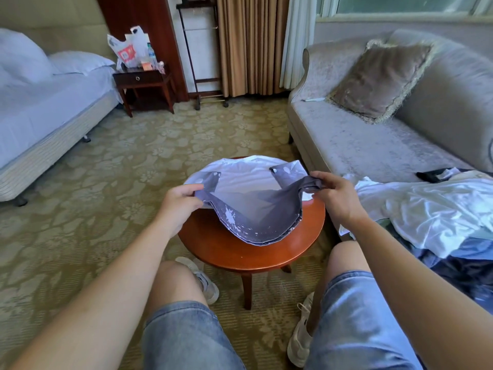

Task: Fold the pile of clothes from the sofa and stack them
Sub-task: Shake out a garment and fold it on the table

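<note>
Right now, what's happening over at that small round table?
A person holds a grey splattered garment by its two sides, left hand gripping one edge and right hand pinching the other, over the round wooden table. It lies partly on a white garment spread on the table. A pile of unfolded clothes sits on the sofa to the person's right.
</note>
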`<state>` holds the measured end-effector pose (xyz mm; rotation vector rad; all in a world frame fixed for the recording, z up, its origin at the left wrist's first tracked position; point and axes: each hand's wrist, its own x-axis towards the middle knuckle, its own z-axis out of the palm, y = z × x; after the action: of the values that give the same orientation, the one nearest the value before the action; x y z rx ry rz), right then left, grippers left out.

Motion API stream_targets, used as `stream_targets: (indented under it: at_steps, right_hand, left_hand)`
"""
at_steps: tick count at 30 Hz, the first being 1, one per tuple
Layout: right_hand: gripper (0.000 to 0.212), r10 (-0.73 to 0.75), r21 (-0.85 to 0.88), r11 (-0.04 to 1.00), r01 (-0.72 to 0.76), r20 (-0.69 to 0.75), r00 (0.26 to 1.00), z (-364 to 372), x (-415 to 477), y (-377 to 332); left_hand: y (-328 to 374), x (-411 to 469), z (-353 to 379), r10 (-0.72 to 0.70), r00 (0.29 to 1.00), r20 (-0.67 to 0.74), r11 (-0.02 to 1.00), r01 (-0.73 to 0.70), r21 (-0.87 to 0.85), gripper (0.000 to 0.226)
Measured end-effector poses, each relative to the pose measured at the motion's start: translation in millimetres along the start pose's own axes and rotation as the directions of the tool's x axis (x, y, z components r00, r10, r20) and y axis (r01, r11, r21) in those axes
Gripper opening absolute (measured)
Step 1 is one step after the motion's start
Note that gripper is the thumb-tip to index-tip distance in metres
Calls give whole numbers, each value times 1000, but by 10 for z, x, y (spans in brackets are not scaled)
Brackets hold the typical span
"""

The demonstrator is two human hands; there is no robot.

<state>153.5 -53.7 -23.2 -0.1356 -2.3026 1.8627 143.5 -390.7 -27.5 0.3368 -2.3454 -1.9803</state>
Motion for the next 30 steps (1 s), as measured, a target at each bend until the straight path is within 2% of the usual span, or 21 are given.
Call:
stream_targets:
  at_steps: [5, 7, 9, 12, 17, 20, 24, 30]
  right_hand:
    - [21, -80, 3, 997, 80, -42, 996, -13, -118, -88]
    - [19, -79, 22, 997, 80, -35, 996, -31, -142, -77]
    - [21, -96, -48, 994, 93, -55, 994, -40, -130, -36]
    - [20, -111, -184, 978, 96, -74, 991, -46, -96, 1]
    - [20, -96, -63, 993, 97, 12, 995, 25, -191, -82]
    - [28, -91, -36, 995, 92, 34, 995, 52, -225, -97]
    - [24, -31, -47, 998, 34, 60, 998, 28, -220, -92]
    - [23, 80, -240, 970, -36, 179, 981, -147, -226, -7]
  left_hand:
    - [77, -99, 73, 52, 998, 33, 999, -52, 11, 49]
    - [111, -136, 78, 55, 997, 54, 998, -55, 0, 49]
    - [108, -149, 51, 58, 997, 59, 998, -59, 11, 49]
    - [98, -151, -2, 74, 997, 31, 994, -76, 83, 37]
    - [66, -165, -44, 258, 964, -67, 914, -221, 339, 10]
    - [64, -200, -77, 187, 982, -1, 922, -176, 344, 24]
    - [32, -244, -152, 80, 994, 72, 911, -102, 400, 21]
    - [40, -413, -320, -94, 978, 184, 816, -30, 577, 32]
